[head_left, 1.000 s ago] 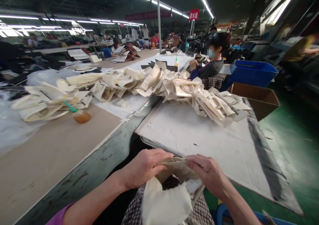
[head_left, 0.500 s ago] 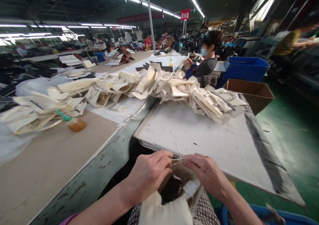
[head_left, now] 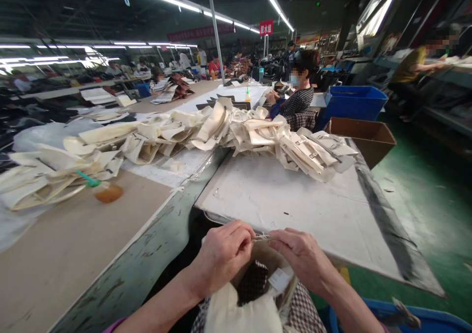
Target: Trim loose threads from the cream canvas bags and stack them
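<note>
On my lap stands an unfinished cream bag (head_left: 241,316) with its opening facing up. My left hand (head_left: 223,254) is closed on the bag's far rim, its fingers curled in a pinch. A short way to the right, my right hand (head_left: 300,252) pinches the same rim between thumb and fingers. A thin stretch of the edge, with pale loose threads, shows between the two hands. Inside the bag a white label (head_left: 279,279) hangs on the right wall. Checked cloth (head_left: 304,311) covers my lap beneath the bag.
A white-topped table (head_left: 254,195) lies ahead, with a heap of cream bag pieces (head_left: 254,134) along its far side. At left, a glue bottle (head_left: 107,192) lies on another table. A blue bin (head_left: 401,313) stands low at right. A co-worker (head_left: 298,99) sits beyond the heap.
The view has turned slightly to the right, so the surroundings sit further left. My left fingers have curled more tightly at the rim; both hands stay on the bag.
</note>
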Tool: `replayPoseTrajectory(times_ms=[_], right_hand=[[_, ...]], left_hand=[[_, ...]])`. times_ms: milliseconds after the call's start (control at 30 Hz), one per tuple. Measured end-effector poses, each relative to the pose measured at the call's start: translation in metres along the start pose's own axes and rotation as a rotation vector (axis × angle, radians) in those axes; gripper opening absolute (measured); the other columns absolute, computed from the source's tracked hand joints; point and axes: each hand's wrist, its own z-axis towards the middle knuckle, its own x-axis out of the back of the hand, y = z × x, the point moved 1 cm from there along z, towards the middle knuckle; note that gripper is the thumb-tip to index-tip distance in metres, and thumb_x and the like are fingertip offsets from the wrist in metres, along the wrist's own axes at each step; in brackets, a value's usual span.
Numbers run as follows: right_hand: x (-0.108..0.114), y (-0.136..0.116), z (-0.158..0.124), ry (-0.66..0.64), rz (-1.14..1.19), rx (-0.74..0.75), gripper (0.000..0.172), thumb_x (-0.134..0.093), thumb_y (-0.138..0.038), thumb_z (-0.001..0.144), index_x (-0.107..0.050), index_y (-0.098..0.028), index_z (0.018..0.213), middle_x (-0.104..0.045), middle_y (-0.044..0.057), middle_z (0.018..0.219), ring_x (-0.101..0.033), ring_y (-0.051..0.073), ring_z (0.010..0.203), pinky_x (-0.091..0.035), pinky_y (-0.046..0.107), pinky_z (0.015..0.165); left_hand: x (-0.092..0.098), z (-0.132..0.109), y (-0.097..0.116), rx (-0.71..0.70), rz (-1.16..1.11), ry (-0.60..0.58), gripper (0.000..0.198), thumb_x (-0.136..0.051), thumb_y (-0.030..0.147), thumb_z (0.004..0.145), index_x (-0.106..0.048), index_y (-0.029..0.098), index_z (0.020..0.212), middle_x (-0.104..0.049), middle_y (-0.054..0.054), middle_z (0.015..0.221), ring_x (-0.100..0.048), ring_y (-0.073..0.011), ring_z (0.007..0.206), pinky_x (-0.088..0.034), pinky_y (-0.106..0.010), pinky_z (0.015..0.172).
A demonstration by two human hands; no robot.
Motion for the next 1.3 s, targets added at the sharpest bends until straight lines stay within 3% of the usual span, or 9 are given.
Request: replayPoseTrajectory(times_ms=[333, 433, 533, 600, 767, 867, 967, 1133, 1300], right_hand=[[0.001, -0.009, 0.003, -0.020, -0.028, 0.015, 0.025, -0.047, -0.029, 0.095, -0.069, -0.022, 0.086, -0.060, 0.000, 0.072, -0.057, 0.014, 0.066, -0.037, 0.023, 0.062], [0.004, -0.017, 0.006, -0.035, -0.065, 0.052, 0.027, -0.046, -0.028, 0.095, -0.067, -0.021, 0.080, -0.060, 0.001, 0.071, -0.057, 0.014, 0.067, -0.037, 0.023, 0.062], [0.005, -0.022, 0.008, -0.047, -0.082, 0.072, 0.027, -0.045, -0.028, 0.096, -0.068, -0.021, 0.082, -0.060, 0.001, 0.071, -0.058, 0.015, 0.068, -0.038, 0.023, 0.063], [0.004, -0.024, 0.007, -0.045, -0.091, 0.075, 0.028, -0.045, -0.028, 0.096, -0.068, -0.022, 0.084, -0.061, 0.001, 0.072, -0.059, 0.015, 0.069, -0.039, 0.023, 0.063], [0.000, -0.029, 0.003, -0.036, -0.158, 0.128, 0.027, -0.043, -0.025, 0.097, -0.068, -0.022, 0.087, -0.062, 0.002, 0.074, -0.058, 0.015, 0.069, -0.038, 0.023, 0.063], [0.000, -0.030, 0.002, -0.040, -0.218, 0.126, 0.028, -0.043, -0.025, 0.097, -0.066, -0.022, 0.081, -0.061, 0.002, 0.071, -0.058, 0.015, 0.067, -0.037, 0.024, 0.062], [0.001, -0.027, 0.003, -0.039, -0.233, 0.090, 0.028, -0.042, -0.026, 0.097, -0.066, -0.022, 0.082, -0.060, 0.002, 0.071, -0.058, 0.016, 0.067, -0.037, 0.024, 0.062], [0.002, -0.023, 0.006, -0.041, -0.173, 0.097, 0.030, -0.041, -0.030, 0.097, -0.066, -0.023, 0.081, -0.061, 0.002, 0.072, -0.059, 0.016, 0.069, -0.039, 0.025, 0.064], [0.001, -0.022, 0.009, -0.016, -0.137, 0.120, 0.027, -0.043, -0.029, 0.097, -0.068, -0.024, 0.087, -0.062, 0.002, 0.074, -0.059, 0.016, 0.071, -0.040, 0.025, 0.067]], left_hand=[[0.010, 0.008, -0.002, 0.348, -0.187, -0.041, 0.022, -0.060, 0.009, 0.077, -0.044, 0.018, 0.065, -0.065, 0.003, 0.071, -0.058, -0.0096, 0.063, -0.044, -0.019, 0.058], [0.013, 0.010, -0.001, 0.224, -0.084, -0.128, 0.006, -0.059, 0.013, 0.082, -0.058, 0.018, 0.086, -0.063, 0.003, 0.076, -0.059, -0.0107, 0.066, -0.046, -0.019, 0.060], [0.010, 0.008, 0.003, -0.026, 0.117, -0.185, 0.018, -0.051, 0.015, 0.090, -0.062, 0.020, 0.104, -0.065, -0.002, 0.088, -0.062, -0.0143, 0.078, -0.049, -0.022, 0.067], [0.006, 0.006, 0.006, -0.118, 0.230, -0.197, 0.021, -0.047, 0.012, 0.091, -0.063, 0.016, 0.104, -0.066, -0.005, 0.087, -0.062, -0.0173, 0.078, -0.049, -0.026, 0.066], [0.009, 0.012, 0.007, 0.032, 0.075, -0.179, 0.014, -0.054, 0.014, 0.088, -0.067, 0.015, 0.083, -0.066, -0.002, 0.076, -0.061, -0.0151, 0.071, -0.048, -0.024, 0.067], [0.019, 0.010, 0.004, 0.157, -0.084, -0.233, 0.009, -0.060, 0.018, 0.087, -0.069, 0.017, 0.084, -0.066, 0.002, 0.078, -0.061, -0.0113, 0.072, -0.047, -0.019, 0.067], [0.029, -0.006, 0.002, 0.225, -0.001, -0.243, 0.010, -0.060, 0.020, 0.088, -0.069, 0.019, 0.091, -0.067, 0.001, 0.081, -0.061, -0.0117, 0.073, -0.046, -0.019, 0.066], [0.030, -0.037, 0.000, 0.153, 0.256, -0.141, 0.025, -0.047, 0.018, 0.093, -0.064, 0.015, 0.075, -0.062, -0.001, 0.067, -0.056, -0.0116, 0.061, -0.040, -0.022, 0.057], [0.026, -0.033, 0.003, 0.053, 0.347, -0.149, 0.030, -0.046, 0.019, 0.093, -0.055, 0.016, 0.065, -0.057, 0.001, 0.060, -0.052, -0.0111, 0.054, -0.036, -0.022, 0.052]])
